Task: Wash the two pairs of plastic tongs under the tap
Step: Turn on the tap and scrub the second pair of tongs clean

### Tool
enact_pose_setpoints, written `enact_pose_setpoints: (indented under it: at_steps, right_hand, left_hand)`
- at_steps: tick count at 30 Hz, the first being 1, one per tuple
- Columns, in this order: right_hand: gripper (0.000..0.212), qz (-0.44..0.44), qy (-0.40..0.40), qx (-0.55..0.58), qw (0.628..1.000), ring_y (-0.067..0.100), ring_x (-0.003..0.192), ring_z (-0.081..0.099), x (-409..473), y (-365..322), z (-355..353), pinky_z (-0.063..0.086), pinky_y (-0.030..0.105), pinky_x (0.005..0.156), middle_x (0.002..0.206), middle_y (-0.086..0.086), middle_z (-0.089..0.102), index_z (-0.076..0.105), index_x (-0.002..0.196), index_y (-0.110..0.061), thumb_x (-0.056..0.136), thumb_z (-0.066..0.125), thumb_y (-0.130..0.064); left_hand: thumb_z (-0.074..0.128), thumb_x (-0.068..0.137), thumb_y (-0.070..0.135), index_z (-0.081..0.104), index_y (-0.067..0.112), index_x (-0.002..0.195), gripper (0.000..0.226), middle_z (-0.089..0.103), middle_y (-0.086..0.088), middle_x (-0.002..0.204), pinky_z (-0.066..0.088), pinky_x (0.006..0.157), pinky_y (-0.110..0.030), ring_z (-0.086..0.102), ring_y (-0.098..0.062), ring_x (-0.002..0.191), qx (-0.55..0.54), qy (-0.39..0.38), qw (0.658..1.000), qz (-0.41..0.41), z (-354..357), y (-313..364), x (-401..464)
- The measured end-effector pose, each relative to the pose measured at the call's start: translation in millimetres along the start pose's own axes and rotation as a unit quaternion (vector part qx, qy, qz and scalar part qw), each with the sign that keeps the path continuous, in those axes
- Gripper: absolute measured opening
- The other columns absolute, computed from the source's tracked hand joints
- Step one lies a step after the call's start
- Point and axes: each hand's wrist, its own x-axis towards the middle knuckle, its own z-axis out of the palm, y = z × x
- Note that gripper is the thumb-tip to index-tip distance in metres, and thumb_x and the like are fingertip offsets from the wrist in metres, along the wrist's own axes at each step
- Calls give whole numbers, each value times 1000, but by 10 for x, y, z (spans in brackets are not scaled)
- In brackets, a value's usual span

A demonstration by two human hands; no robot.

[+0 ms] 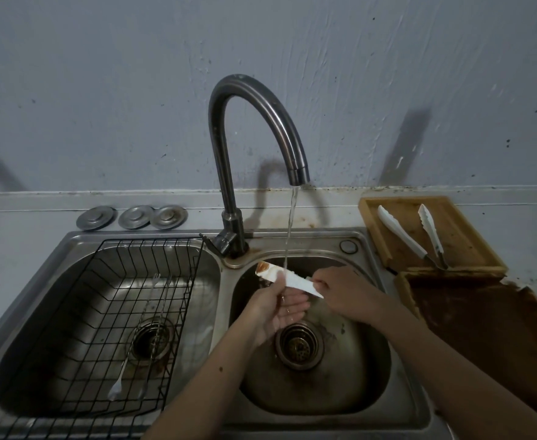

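Water runs from the curved tap [298, 173] into the right sink basin [371, 360]. Under the stream I hold a white plastic tong [295, 279], stained brown at its left tip. My left hand [276, 308] pinches it from below, thumb on top, palm up and wet. My right hand [343, 290] grips the tong's right end with curled fingers. A second pair of white tongs [419, 236] lies spread open on a wooden tray [384, 249] right of the sink.
A black wire rack [108, 312] fills the left basin, holding thin metal skewers [140, 338]. Three metal drain lids [134, 216] sit on the ledge behind. A dark stained wooden tray [482, 328] lies near the front right. The drain strainer [298, 344] sits below my hands.
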Motion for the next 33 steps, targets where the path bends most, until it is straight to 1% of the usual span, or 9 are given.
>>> enact_pose_setpoints:
  at_steps: [3, 7, 10, 12, 16, 22, 27, 30, 33]
  right_hand:
    - [18, 6, 2, -19, 1000, 21, 72, 57, -8, -55, 55, 35, 25, 54, 80, 11, 62, 60, 86, -7, 92, 45, -14]
    - [20, 8, 1, -30, 1000, 27, 79, 62, -17, -107, 106, 47, 35, 68, 88, 13, 65, 60, 90, -8, 92, 43, -19]
    - [18, -2, 23, -38, 999, 25, 83, 62, -24, -168, 180, 44, 32, 65, 94, 10, 65, 59, 101, -12, 91, 46, -20]
    - [16, -12, 45, -69, 997, 24, 83, 62, -11, -205, 228, 39, 29, 62, 95, 7, 64, 57, 102, -14, 91, 48, -19]
    - [15, -17, 87, -132, 987, 23, 83, 63, 4, -245, 270, 44, 31, 63, 92, 4, 65, 54, 103, -17, 89, 50, -17]
    - [27, -13, 119, -126, 985, 22, 89, 62, -40, -192, 341, 38, 30, 65, 97, 2, 62, 47, 117, -20, 90, 49, -19]
    - [23, -1, 134, -124, 983, 21, 90, 62, -91, -106, 316, 42, 31, 68, 98, 0, 64, 50, 114, -23, 92, 46, -21]
    - [17, 5, 141, -124, 982, 21, 89, 62, -97, -102, 279, 39, 29, 65, 96, 0, 64, 51, 107, -23, 91, 48, -23]
    - [13, 2, 140, -124, 982, 19, 86, 62, -87, -113, 229, 44, 32, 67, 91, -2, 63, 51, 102, -23, 89, 51, -24]
  left_hand:
    - [41, 90, 54, 65, 2, 85, 58, 73, -6, 60, 54, 44, -21, 71, -14, 54, -42, 26, 998, -37, 31, -25, 14]
    - [66, 82, 36, 66, 8, 86, 29, 71, 1, 56, 52, 46, -19, 67, -7, 49, -3, 17, 999, -38, 72, -100, -11]
    - [70, 79, 30, 65, 6, 79, 24, 68, 1, 52, 50, 43, -17, 63, -5, 44, -6, 18, 999, -32, 11, -68, -2]
    - [67, 80, 33, 63, 6, 77, 28, 66, 1, 51, 50, 44, -16, 60, -3, 42, -26, 29, 999, -26, -43, -34, 9]
    - [44, 91, 50, 63, 2, 71, 55, 63, -2, 49, 53, 45, -17, 59, -7, 46, -71, 51, 996, -22, -67, 24, 26]
    - [62, 86, 11, 62, -6, 100, 22, 69, -16, 86, 60, 55, -24, 71, -15, 63, -92, 15, 995, -19, 98, 68, -63]
    - [68, 82, 12, 64, -4, 90, 18, 72, -16, 75, 59, 62, -28, 72, -18, 60, -136, 32, 990, -3, 63, 75, -50]
    - [68, 79, 4, 64, -6, 96, 20, 73, -17, 80, 60, 64, -26, 73, -17, 66, -119, 18, 993, -8, 142, 22, -60]
    - [68, 78, -1, 63, -7, 103, 26, 74, -17, 82, 61, 63, -28, 73, -20, 70, -107, 15, 994, -2, 265, -22, -58]
